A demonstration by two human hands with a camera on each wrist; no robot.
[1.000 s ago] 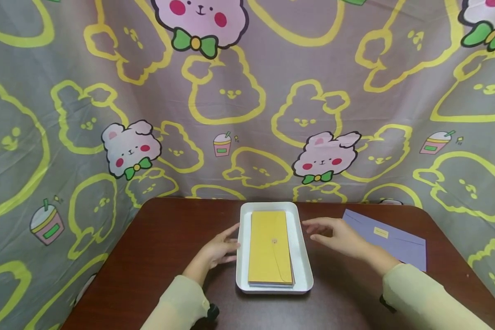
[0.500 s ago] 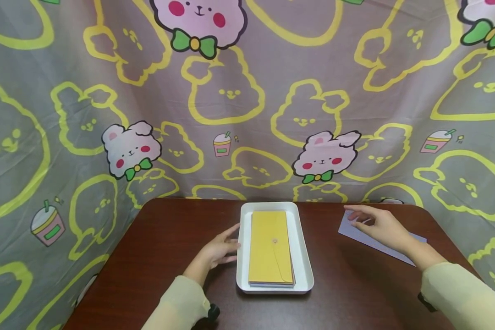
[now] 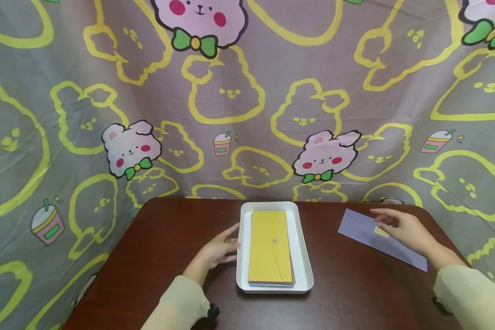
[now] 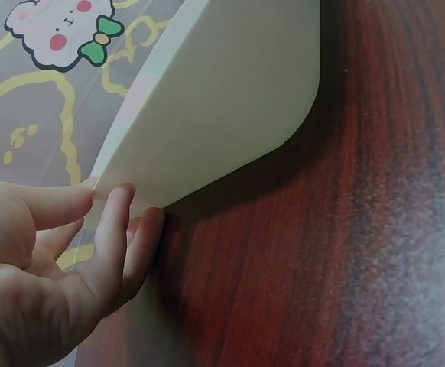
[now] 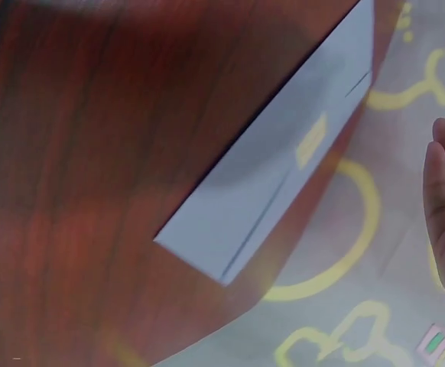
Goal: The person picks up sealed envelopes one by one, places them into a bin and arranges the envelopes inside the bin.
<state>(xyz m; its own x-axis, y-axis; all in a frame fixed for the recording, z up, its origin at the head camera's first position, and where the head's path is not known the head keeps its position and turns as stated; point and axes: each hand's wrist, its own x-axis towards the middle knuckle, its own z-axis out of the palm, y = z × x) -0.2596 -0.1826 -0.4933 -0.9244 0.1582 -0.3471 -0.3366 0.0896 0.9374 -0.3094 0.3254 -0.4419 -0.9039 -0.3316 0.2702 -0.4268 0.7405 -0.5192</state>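
My left hand [image 3: 218,250] is at the left wall of a white rectangular tray [image 3: 306,268], its fingers against the outside. In the left wrist view the fingertips [image 4: 121,195] touch the tray wall [image 4: 230,99] near its rim. Inside the tray lies a stack of envelopes, topped by a yellow envelope [image 3: 268,256] with a string closure. To the right, my right hand [image 3: 406,229] hovers over a purple envelope [image 3: 360,231] with a small yellow label, holding nothing, fingers loosely bent. The right wrist view has this envelope [image 5: 230,206] whole and the fingers at the right edge.
The dark brown wooden table [image 3: 169,229] lies under everything. Behind it hangs a grey curtain [image 3: 251,137] printed with yellow outlines and cartoon rabbits. Edges of other envelopes show beneath the yellow one.
My right hand has moved right from beside the tray to above the purple envelope, which has turned slightly and shifted a little. The left hand and tray have stayed put.
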